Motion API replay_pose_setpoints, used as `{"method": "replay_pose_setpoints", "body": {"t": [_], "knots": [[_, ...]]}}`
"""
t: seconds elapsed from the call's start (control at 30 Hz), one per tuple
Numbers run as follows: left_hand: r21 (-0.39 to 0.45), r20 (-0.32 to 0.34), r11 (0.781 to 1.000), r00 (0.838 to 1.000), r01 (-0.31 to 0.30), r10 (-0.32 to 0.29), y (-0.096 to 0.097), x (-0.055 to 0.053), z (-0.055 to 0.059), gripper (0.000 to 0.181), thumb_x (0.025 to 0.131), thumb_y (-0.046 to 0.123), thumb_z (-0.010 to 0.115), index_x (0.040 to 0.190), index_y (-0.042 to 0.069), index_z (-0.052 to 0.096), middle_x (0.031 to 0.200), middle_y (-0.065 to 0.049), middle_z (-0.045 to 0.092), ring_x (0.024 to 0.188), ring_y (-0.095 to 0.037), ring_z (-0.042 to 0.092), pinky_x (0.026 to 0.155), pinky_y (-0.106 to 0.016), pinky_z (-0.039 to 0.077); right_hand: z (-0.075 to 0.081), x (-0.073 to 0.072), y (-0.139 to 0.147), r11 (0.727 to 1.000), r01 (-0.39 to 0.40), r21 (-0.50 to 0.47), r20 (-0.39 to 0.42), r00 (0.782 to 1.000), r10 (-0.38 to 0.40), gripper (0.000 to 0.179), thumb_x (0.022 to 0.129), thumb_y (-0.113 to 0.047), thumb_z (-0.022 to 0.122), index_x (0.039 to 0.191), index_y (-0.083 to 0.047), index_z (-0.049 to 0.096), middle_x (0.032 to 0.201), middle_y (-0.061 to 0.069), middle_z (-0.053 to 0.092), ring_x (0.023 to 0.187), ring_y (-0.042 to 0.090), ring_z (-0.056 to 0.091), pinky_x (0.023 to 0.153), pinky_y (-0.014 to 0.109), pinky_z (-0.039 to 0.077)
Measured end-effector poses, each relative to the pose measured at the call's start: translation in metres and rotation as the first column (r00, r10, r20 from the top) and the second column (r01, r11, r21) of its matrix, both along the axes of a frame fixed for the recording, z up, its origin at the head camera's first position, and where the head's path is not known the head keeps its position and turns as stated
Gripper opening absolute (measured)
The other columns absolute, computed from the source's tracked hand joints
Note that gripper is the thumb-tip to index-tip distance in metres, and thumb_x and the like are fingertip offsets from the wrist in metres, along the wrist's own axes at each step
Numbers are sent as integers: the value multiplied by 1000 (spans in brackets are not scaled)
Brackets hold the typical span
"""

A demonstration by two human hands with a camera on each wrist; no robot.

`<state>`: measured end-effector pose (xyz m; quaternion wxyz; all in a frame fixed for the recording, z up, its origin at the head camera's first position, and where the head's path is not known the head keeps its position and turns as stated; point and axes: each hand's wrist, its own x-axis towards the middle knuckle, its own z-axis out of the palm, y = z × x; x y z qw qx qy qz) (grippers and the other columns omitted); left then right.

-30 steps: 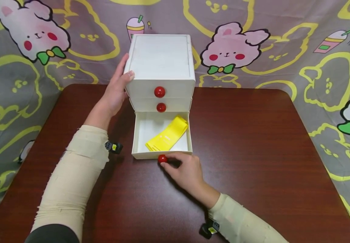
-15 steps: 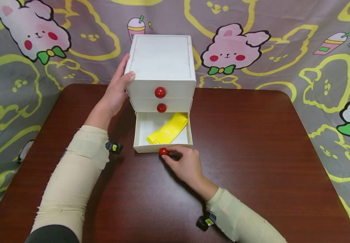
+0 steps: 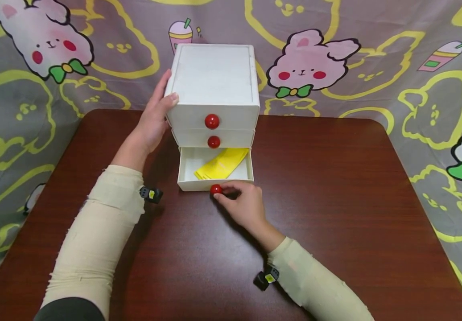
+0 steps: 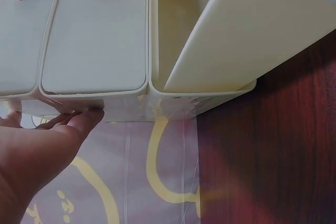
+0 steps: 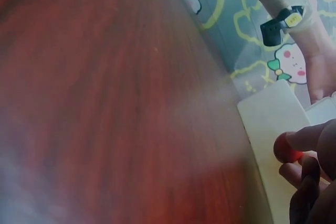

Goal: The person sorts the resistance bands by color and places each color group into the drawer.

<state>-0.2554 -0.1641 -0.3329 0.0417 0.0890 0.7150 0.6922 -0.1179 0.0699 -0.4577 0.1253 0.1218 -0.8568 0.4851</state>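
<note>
A white three-drawer cabinet with round red knobs stands at the back of the table. Its bottom drawer is pulled partway out, and the upper two are closed. Inside the bottom drawer lies a folded yellow strip, its far end under the drawer above. My right hand pinches the bottom drawer's red knob between thumb and fingers; the right wrist view shows this knob too. My left hand rests against the cabinet's left side with extended fingers, the thumb near the top front corner. In the left wrist view, that hand touches the side wall.
The dark reddish-brown table spreads to both sides and in front of the cabinet. Behind it hangs a grey cloth printed with cartoon rabbits and yellow outlines. Both forearms wear pale sleeves, each with a small black camera at the wrist.
The bottom drawer has slid inward toward the cabinet, with my right hand moving along on its knob. Less of the yellow strip shows. My left hand has stayed in place.
</note>
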Motion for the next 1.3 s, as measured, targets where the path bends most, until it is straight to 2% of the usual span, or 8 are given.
{"method": "replay_pose_setpoints", "body": {"t": [0.43, 0.6, 0.83, 1.0, 1.3], "knots": [[8, 9, 1000, 1000, -4, 4, 0, 1, -1, 63, 100, 38, 46, 157, 47, 20, 161, 8, 16, 138, -23, 25, 110, -62, 20, 1, -18, -4, 999, 37, -2, 58, 998, -37, 18, 80, -25, 86, 95, -19, 80, 82, -12, 73, 77, 4, 65, 75, 32, 48], [-32, 25, 999, 1000, -8, 9, -1, 2, -2, 63, 100, 41, 46, 156, 50, 19, 161, 10, 15, 140, -22, 24, 110, -62, 21, 0, -26, -6, 999, 48, -8, 85, 995, -47, 18, 81, -26, 86, 97, -19, 80, 82, -12, 72, 79, 5, 65, 78, 34, 48], [-12, 20, 1000, 1000, -4, 5, -2, 1, -1, 64, 100, 40, 47, 157, 49, 19, 161, 8, 16, 139, -24, 25, 109, -62, 22, 2, -43, -9, 998, 55, -15, 67, 996, -54, 20, 82, -25, 84, 99, -16, 79, 82, -8, 73, 79, 10, 67, 79, 35, 49], [4, 13, 1000, 1000, 2, -2, -2, 1, 1, 64, 99, 39, 47, 157, 48, 20, 161, 8, 16, 138, -23, 25, 109, -62, 21, 2, -55, -11, 997, 76, 0, 57, 995, -76, 20, 82, -26, 84, 100, -17, 79, 83, -9, 73, 80, 7, 66, 79, 33, 48], [29, 10, 1000, 1000, 4, -4, 0, -1, 1, 64, 100, 36, 48, 157, 47, 22, 160, 7, 17, 137, -24, 26, 108, -61, 22, 3, -66, -15, 992, 125, 1, 58, 990, -125, 19, 84, -26, 82, 100, -17, 79, 83, -8, 73, 81, 6, 65, 75, 32, 49]]}}
